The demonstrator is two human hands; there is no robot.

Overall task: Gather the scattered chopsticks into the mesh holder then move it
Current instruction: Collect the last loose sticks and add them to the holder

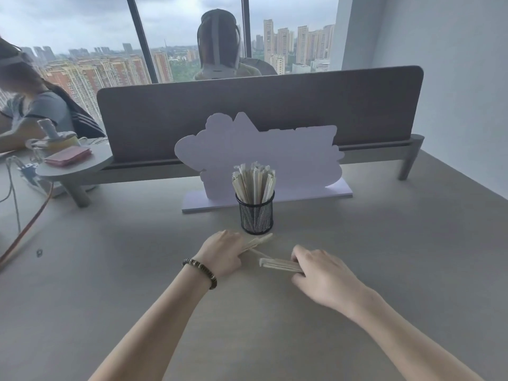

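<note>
A black mesh holder (256, 215) stands upright at the middle of the table, packed with several wrapped chopsticks (253, 182). Just in front of it my left hand (223, 251) grips a wrapped pair of chopsticks (259, 241) whose free end points up-right toward the holder's base. My right hand (320, 268) grips another wrapped pair (277, 264) that lies nearly level, its free end pointing left. One more thin stick (259, 253) lies on the table between the two hands.
A white cut-out sign (264, 160) on a flat base stands right behind the holder, before a grey desk divider (261, 105). At the left are a round shelf (74, 166) with a pink case, cables, and a seated person. A small ring (39, 252) lies at the left.
</note>
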